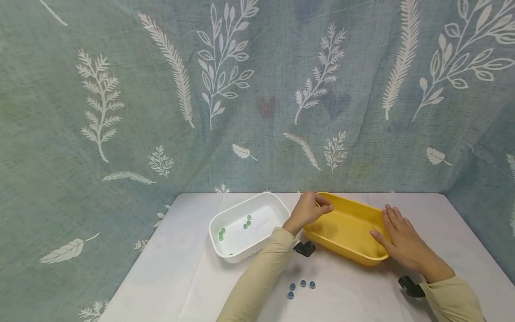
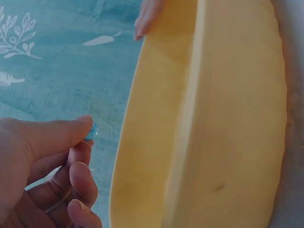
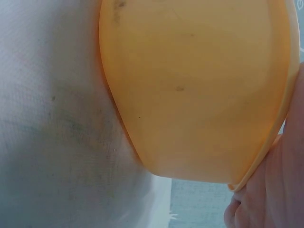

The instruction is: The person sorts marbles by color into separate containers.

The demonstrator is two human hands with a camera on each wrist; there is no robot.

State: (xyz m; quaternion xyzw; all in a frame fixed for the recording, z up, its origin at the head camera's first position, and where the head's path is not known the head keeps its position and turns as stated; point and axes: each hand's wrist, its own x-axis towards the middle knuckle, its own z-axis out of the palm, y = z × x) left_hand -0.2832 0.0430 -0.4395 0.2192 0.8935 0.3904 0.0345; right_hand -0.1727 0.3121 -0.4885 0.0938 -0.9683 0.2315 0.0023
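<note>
Between thumb and forefinger my left hand (image 1: 307,210) pinches a small clear blue marble (image 2: 94,130). This hand is over the left end of a yellow tub (image 1: 347,229); in the head view the marble itself is hard to make out. My right hand (image 1: 407,243) rests on the tub's right rim, its fingers straight. The right wrist view shows the tub's outer wall (image 3: 190,95) and part of that hand along its rim. Several blue marbles (image 1: 303,283) lie on the white cloth in front of the tub.
To the left stands a white tub (image 1: 237,258) with several green marbles (image 1: 248,222) in it. A white cloth covers the table (image 1: 193,268). Behind it hangs a leaf-patterned curtain (image 1: 249,112). Black wrist cameras (image 1: 411,286) are worn under both wrists.
</note>
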